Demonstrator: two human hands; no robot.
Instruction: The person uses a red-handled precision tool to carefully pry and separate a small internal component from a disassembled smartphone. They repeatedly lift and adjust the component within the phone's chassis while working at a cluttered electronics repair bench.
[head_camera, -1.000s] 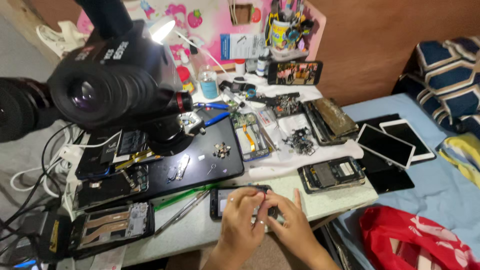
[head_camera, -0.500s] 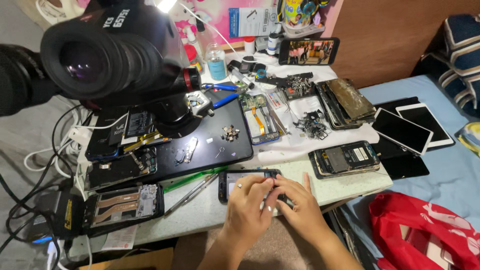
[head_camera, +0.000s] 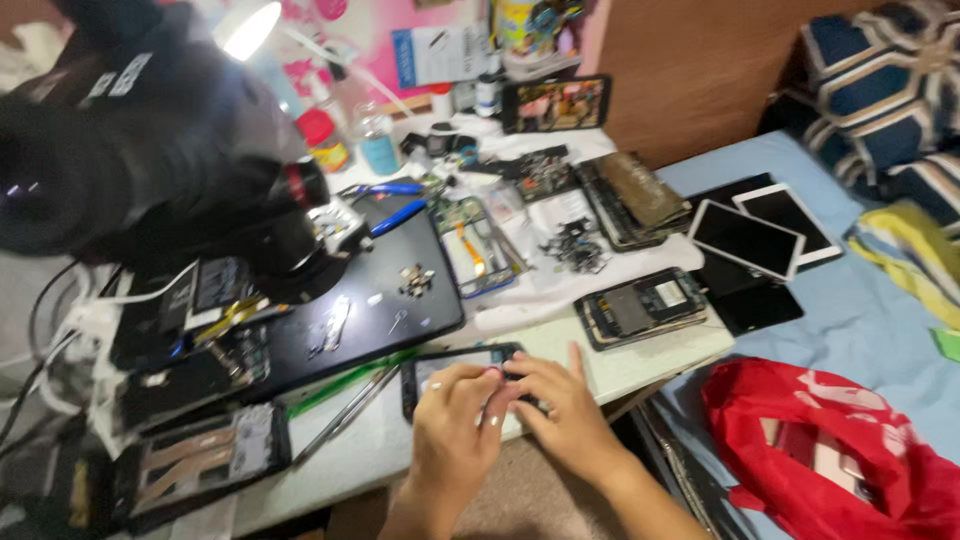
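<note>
Pinching a dark phone (head_camera: 455, 362) with both hands (head_camera: 452, 428) (head_camera: 562, 408), microscope (head_camera: 150, 170) looming left, opened phone (head_camera: 640, 308) right.

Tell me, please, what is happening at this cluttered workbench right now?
A person is working with both bare hands on a dark phone lying at the near edge of the table. The left hand and right hand meet over its right end, fingertips pinching something too small to make out. A microscope stands to the left, and opened phones and parts lie around a black mat.
</note>
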